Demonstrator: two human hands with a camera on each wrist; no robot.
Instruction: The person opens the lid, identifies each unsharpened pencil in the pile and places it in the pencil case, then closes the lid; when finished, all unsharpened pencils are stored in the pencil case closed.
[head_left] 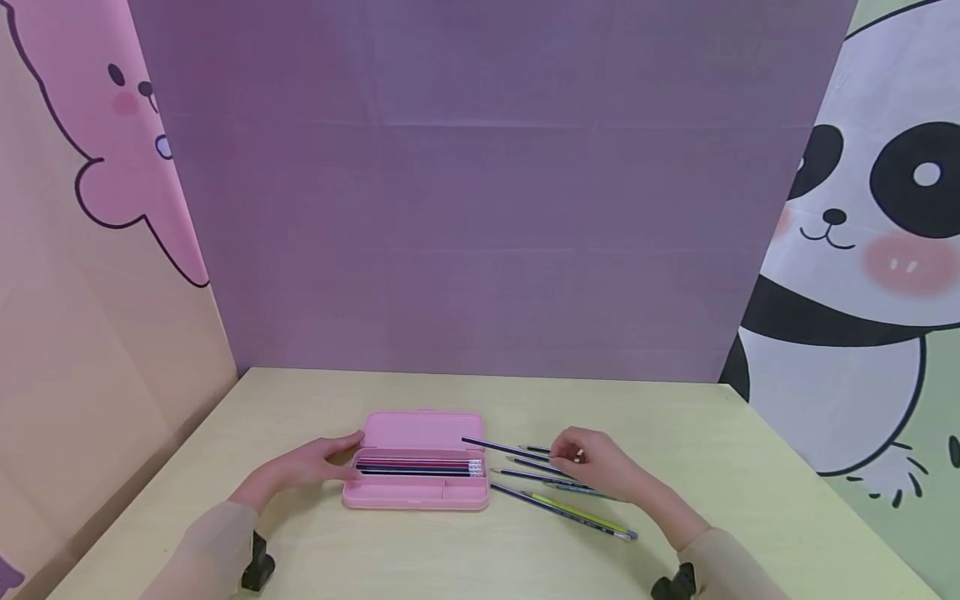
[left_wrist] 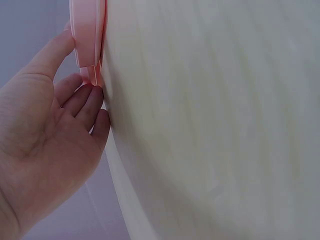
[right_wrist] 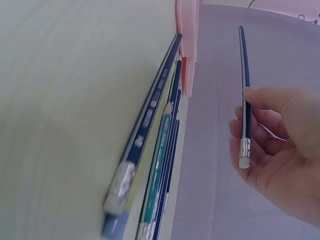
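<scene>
A pink pencil case (head_left: 392,498) lies with its lid (head_left: 422,430) folded back, and several dark and reddish pencils (head_left: 416,467) lie side by side inside it. At its left end rests my left hand (head_left: 303,463), thumb against the base and loosely bent fingers by the lid's corner. My right hand (head_left: 600,463) pinches a dark blue pencil (right_wrist: 245,115) near its white eraser, raised above the table, with the other end over the case's right edge in the head view. Loose pencils (head_left: 531,475) lie below that hand.
Among the loose pencils are a yellow-green one (head_left: 573,509), a dark blue patterned one (head_left: 551,508) and a teal one (right_wrist: 158,167). The pale wooden table (head_left: 420,558) ends at a purple backdrop (head_left: 480,250). Cartoon-printed walls stand at both sides.
</scene>
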